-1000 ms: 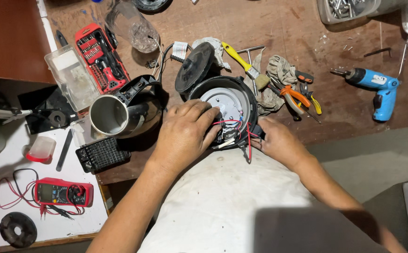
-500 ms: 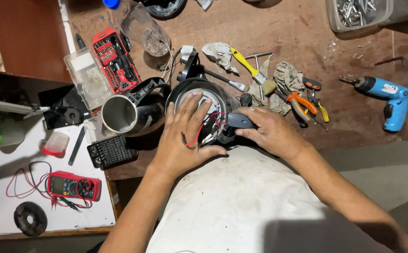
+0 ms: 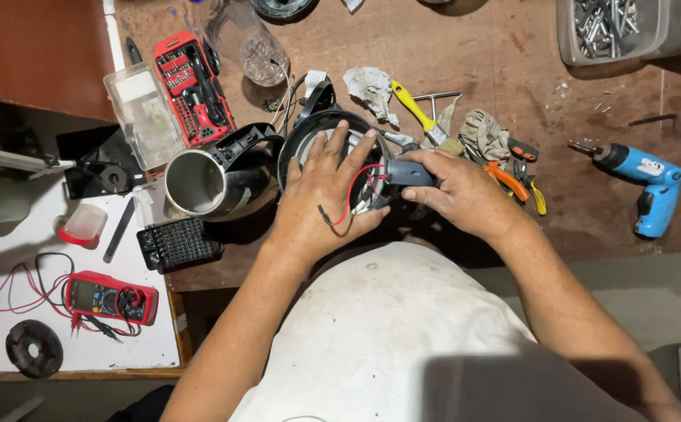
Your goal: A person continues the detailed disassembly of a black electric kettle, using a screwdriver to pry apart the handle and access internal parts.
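My left hand lies flat, fingers spread, on a round black kettle base with a pale disc inside, pressing it to the brown workbench. Red and black wires loop out over that hand. My right hand grips a small dark grey part at the base's right edge, where the wires come out. A steel kettle body with a black handle lies on its side just left of the base, mouth toward me.
A red screwdriver-bit set, clear plastic box and black bit holder sit at left. A red multimeter rests on a white board. Yellow brush, orange pliers, blue cordless driver and screw tub lie right.
My right hand has slid up from the base's lower right and closed on the grey part. My left hand stays on the base, fingers spread wider. The view has shifted.
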